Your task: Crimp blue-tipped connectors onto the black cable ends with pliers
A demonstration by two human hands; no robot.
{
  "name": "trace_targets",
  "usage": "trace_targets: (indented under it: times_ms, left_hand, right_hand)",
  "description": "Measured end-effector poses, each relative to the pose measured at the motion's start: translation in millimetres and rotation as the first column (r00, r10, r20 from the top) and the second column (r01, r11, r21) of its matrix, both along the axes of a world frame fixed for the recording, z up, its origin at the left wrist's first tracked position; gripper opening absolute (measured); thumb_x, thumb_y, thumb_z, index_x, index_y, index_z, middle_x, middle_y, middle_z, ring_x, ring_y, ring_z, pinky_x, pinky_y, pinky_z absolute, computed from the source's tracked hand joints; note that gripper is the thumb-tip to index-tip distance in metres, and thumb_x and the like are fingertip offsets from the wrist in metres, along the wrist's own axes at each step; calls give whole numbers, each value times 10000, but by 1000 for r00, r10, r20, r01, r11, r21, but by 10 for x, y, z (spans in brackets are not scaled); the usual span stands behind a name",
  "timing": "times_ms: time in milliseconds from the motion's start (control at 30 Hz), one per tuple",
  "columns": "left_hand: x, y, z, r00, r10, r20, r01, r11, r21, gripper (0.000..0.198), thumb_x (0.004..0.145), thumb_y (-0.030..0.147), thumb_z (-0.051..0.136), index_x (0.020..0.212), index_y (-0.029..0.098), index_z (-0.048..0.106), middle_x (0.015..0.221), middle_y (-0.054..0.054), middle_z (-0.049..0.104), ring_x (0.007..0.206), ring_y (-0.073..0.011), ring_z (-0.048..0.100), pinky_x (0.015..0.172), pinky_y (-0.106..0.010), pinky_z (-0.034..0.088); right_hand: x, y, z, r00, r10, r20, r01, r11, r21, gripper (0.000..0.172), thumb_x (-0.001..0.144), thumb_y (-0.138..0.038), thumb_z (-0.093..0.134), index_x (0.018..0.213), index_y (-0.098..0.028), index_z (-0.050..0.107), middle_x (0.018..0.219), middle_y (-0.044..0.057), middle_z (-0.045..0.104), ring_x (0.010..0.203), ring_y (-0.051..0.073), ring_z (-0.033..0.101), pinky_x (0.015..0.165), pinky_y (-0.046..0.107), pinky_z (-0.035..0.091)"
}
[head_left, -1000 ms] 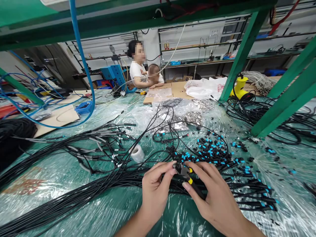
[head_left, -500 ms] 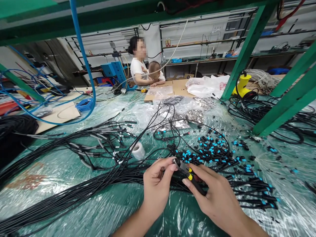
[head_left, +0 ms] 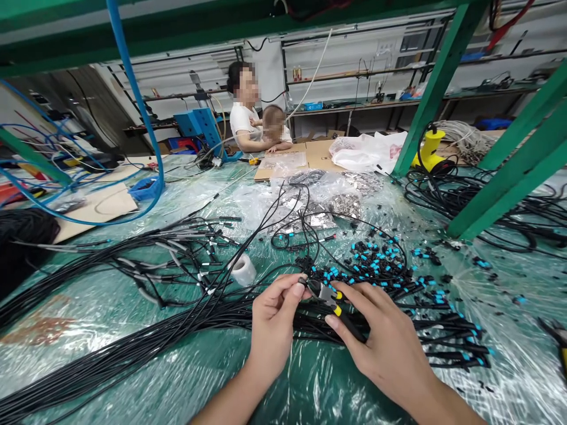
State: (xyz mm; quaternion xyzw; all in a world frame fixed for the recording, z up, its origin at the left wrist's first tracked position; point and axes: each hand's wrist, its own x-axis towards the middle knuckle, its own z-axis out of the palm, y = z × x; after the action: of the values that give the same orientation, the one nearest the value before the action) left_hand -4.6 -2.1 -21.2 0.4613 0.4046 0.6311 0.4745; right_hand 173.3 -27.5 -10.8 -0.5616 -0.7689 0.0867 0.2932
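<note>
My right hand (head_left: 385, 342) is clamped around the yellow-and-black handles of a pair of pliers (head_left: 343, 313), holding them angled up with the nose pointing toward my left hand (head_left: 274, 324). My left fingertips (head_left: 299, 284) are pinched together right at that nose. Something small may sit between them and the pliers, but I can't tell from here. Both hands work close together, probably so the pliers stay steady against that tiny spot.

Just below my hands, the black cables (head_left: 177, 327) run across the plastic-covered bench (head_left: 305, 395) in a long bundle, their ends fanned out to my right, likely to keep each one easy to reach. Beyond them, a loose heap of black connectors with blue tips (head_left: 367, 265) lies spread out, which would make single pieces easy to pick. A white tape roll (head_left: 243, 270) sits among the cables to my left, and foil bags (head_left: 319, 221) are piled further along the bench.
</note>
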Motion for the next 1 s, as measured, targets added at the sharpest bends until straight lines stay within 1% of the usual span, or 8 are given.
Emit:
trace_targets:
  times_ms: [100, 333, 433, 567, 667, 800, 1000]
  left_hand:
    - [-3, -5, 8, 1000, -9, -24, 9, 1000, -11, 109, 881, 247, 645, 934, 234, 739, 842, 0, 675, 750, -116, 600, 747, -219, 478]
    - [7, -7, 33, 995, -24, -93, 26, 1000, 18, 128, 905, 242, 611, 919, 217, 735, 816, -4, 638, 782, -129, 581, 749, -229, 458]
    - [2, -8, 35, 995, -34, -89, 35, 999, 11, 135, 907, 250, 608, 911, 212, 737, 818, -10, 645, 798, -137, 586, 765, -239, 456]
    - [-11, -18, 41, 997, -68, -40, 68, 998, -6, 158, 900, 296, 620, 974, 218, 737, 832, -17, 663, 784, -144, 599, 766, -252, 460]
    - [-13, -22, 47, 999, -45, -2, 45, 998, -51, 154, 880, 319, 646, 940, 210, 737, 783, -8, 672, 735, -137, 595, 746, -244, 456]
    - [-7, -18, 54, 1000, -5, -2, 5, 994, -107, 178, 868, 350, 655, 875, 190, 735, 716, -9, 677, 700, -147, 591, 752, -262, 455]
    - [-22, -17, 44, 999, 3, -47, -6, 997, -75, 193, 873, 354, 646, 831, 189, 735, 760, -31, 705, 752, -172, 607, 793, -294, 454]
  right_hand:
    - [-1, 2, 9, 1000, 1, 9, -1, 1000, -3, 439, 913, -435, 540, 1325, -290, 495, 1054, 62, 600, 963, 252, 560, 798, 413, 506]
    - [-10, -13, 22, 1000, 4, 27, -4, 1000, -14, 486, 913, -442, 535, 1369, -295, 451, 1079, 70, 577, 983, 260, 538, 821, 430, 499]
    - [-8, -8, 19, 999, 6, 41, -6, 1000, -14, 491, 919, -444, 525, 1378, -291, 441, 1091, 72, 565, 988, 260, 525, 830, 435, 493]
    - [-2, 0, 15, 998, 11, 61, -10, 1000, -13, 488, 925, -444, 515, 1378, -276, 444, 1089, 76, 558, 985, 255, 513, 845, 441, 482]
    - [-2, -1, 15, 997, 15, 78, -15, 1000, 5, 498, 924, -452, 516, 1383, -272, 444, 1095, 81, 554, 988, 256, 508, 856, 448, 476]
    - [-7, -5, 17, 995, 12, 101, -14, 1000, 13, 523, 918, -458, 522, 1399, -271, 433, 1111, 92, 550, 1005, 264, 504, 865, 454, 473]
    - [-5, -3, 31, 993, 4, 122, -6, 1000, 18, 519, 918, -457, 516, 1395, -263, 446, 1100, 95, 566, 992, 268, 525, 867, 459, 480]
